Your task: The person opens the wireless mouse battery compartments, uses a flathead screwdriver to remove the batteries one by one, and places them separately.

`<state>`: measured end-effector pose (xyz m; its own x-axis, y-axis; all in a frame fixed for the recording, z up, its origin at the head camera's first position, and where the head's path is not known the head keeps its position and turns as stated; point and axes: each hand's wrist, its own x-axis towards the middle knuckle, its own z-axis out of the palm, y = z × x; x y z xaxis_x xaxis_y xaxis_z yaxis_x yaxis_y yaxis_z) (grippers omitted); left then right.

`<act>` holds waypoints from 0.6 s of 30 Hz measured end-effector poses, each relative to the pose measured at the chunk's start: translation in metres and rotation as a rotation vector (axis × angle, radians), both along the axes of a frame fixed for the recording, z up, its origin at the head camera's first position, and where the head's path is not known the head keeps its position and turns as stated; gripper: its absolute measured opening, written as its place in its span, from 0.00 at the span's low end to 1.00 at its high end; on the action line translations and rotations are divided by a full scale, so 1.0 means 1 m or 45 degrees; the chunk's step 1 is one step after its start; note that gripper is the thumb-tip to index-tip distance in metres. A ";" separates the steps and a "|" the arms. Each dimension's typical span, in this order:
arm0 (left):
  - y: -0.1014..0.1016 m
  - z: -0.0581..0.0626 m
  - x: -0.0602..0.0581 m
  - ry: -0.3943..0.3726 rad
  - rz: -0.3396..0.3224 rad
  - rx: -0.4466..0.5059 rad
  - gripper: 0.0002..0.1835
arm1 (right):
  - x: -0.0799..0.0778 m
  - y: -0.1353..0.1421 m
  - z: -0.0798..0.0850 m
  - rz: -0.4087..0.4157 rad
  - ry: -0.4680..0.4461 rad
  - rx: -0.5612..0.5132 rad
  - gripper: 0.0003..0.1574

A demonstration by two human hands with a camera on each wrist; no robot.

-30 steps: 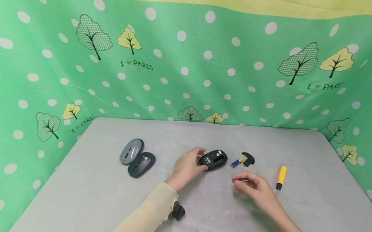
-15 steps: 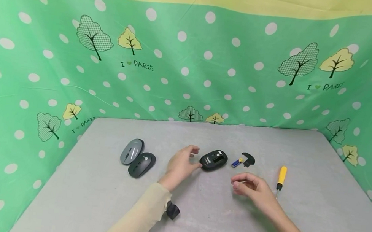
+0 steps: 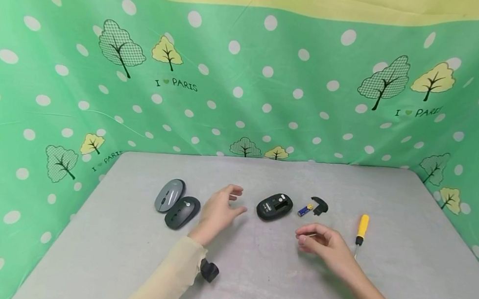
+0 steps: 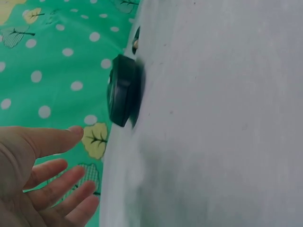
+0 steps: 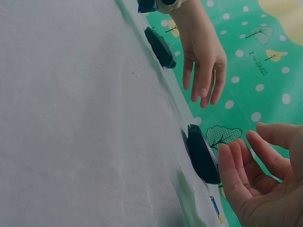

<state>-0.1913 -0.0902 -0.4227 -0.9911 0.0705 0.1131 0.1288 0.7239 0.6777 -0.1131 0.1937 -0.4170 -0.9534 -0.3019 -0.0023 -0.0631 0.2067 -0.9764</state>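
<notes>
A black computer mouse (image 3: 267, 210) lies upside down mid-table, its battery slot uncovered. To its left my left hand (image 3: 217, 212) hovers with loosely spread fingers, apart from the mouse and holding nothing. The left wrist view shows the mouse (image 4: 122, 92) edge-on beyond the thumb. My right hand (image 3: 325, 242) is held above the table, right and nearer than the mouse; its fingers bend loosely, and the right wrist view shows nothing between them. Beyond that hand lie a blue and yellow battery (image 3: 304, 210) and a black battery cover (image 3: 321, 206).
At the left, a grey mouse (image 3: 169, 196) and a dark mouse (image 3: 182, 213) lie side by side, near my left forearm. A yellow-handled screwdriver (image 3: 362, 226) lies right of my right hand. Green dotted cloth (image 3: 206, 126) hangs behind the table.
My left hand has let go of the black mouse and drawn back to the left, leaving a gap. The right hand has barely moved.
</notes>
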 end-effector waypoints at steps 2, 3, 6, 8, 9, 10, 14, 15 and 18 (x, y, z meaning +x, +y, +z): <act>-0.005 0.001 0.001 0.009 0.007 0.020 0.26 | 0.000 0.000 0.000 0.004 0.000 0.009 0.19; -0.008 0.002 0.001 0.010 0.012 0.036 0.26 | 0.000 0.000 0.000 0.009 0.005 0.012 0.19; -0.017 0.004 0.002 0.014 0.033 0.071 0.25 | 0.001 -0.001 0.000 0.013 -0.001 0.008 0.20; -0.023 0.006 0.004 0.009 0.051 0.103 0.25 | 0.001 -0.001 0.000 0.024 0.002 0.000 0.21; -0.026 0.006 0.004 0.007 0.063 0.118 0.25 | 0.001 -0.001 0.000 0.032 0.004 -0.004 0.21; -0.030 0.007 0.005 0.004 0.074 0.131 0.25 | 0.001 -0.001 0.000 0.035 0.004 -0.009 0.21; -0.044 0.010 0.008 0.005 0.119 0.191 0.25 | 0.000 -0.001 -0.001 0.045 0.009 -0.012 0.21; -0.048 0.010 0.008 0.008 0.132 0.207 0.25 | 0.000 -0.002 -0.001 0.042 0.005 -0.008 0.21; -0.058 0.011 0.012 0.014 0.170 0.248 0.25 | 0.000 -0.002 -0.002 0.039 0.000 -0.004 0.21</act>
<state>-0.1797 -0.1485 -0.4112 -0.9887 -0.0857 0.1227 0.0488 0.5907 0.8054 -0.1134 0.1916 -0.4191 -0.9438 -0.3306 -0.0015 -0.0692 0.2020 -0.9769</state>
